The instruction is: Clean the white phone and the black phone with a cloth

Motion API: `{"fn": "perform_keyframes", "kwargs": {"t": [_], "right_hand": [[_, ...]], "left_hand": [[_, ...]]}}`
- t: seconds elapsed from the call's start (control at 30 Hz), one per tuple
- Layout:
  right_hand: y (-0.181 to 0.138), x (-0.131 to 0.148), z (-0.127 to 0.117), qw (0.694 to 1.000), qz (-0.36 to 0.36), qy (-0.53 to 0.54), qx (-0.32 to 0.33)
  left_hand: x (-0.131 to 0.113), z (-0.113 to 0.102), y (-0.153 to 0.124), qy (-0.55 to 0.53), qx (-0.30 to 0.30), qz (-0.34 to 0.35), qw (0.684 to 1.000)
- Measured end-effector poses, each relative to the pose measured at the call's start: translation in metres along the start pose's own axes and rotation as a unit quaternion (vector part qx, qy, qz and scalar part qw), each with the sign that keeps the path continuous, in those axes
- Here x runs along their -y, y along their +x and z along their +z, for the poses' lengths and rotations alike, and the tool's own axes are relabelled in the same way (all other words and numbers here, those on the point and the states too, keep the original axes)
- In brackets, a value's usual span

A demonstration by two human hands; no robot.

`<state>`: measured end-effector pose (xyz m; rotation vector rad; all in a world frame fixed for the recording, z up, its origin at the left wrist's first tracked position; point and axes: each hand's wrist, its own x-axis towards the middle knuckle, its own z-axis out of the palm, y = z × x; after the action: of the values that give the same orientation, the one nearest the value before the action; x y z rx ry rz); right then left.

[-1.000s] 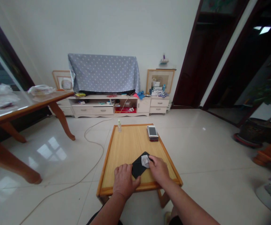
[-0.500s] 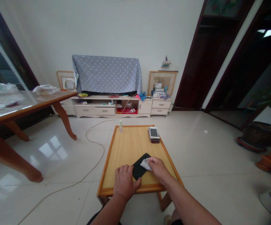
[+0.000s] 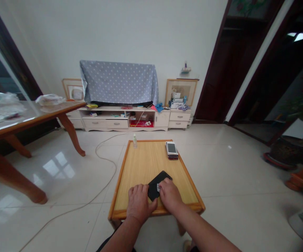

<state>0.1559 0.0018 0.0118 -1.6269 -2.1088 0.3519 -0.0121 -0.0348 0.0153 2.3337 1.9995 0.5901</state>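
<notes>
A black phone (image 3: pixel 162 176) lies at a slant near the front of the small wooden table (image 3: pixel 143 164). My left hand (image 3: pixel 140 201) grips its near left end, thumb at the lower corner and fingers along the left edge. In my right hand (image 3: pixel 169 194) is a bunched white cloth (image 3: pixel 158 187), pressed against the phone's near half. The fingers cover most of the cloth; only a small bit shows.
A stack of phones (image 3: pixel 171 148) sits at the table's far right, a white one on top. A small clear spray bottle (image 3: pixel 135 141) stands at the far left corner. A cable (image 3: pixel 112 161) runs over the floor to the left, beside a larger table (image 3: pixel 70 109).
My right hand has moved left and nearer along the phone with the cloth, which is now mostly hidden under the fingers. My left hand stays in place on the phone.
</notes>
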Motion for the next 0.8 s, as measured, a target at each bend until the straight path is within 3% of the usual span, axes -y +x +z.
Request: {"fn": "perform_keyframes", "kwargs": {"t": [0.17,0.37,0.57,0.8], "right_hand": [[-0.018,0.008,-0.008,0.994,-0.083,-0.039,0.057],[-0.017,0.004,-0.024,0.993,-0.021,-0.086,0.073],[-0.035,0.016,-0.030,0.987,-0.085,-0.034,0.135],[-0.037,0.018,-0.040,0.982,-0.095,-0.024,0.160]], "left_hand": [[0.001,0.001,0.000,-0.007,0.003,-0.008,1.000],[-0.001,0.001,0.000,-0.012,0.008,-0.019,1.000],[0.003,0.001,0.001,-0.017,0.035,-0.019,0.999],[0.002,0.000,0.001,-0.011,0.060,-0.035,0.998]]}}
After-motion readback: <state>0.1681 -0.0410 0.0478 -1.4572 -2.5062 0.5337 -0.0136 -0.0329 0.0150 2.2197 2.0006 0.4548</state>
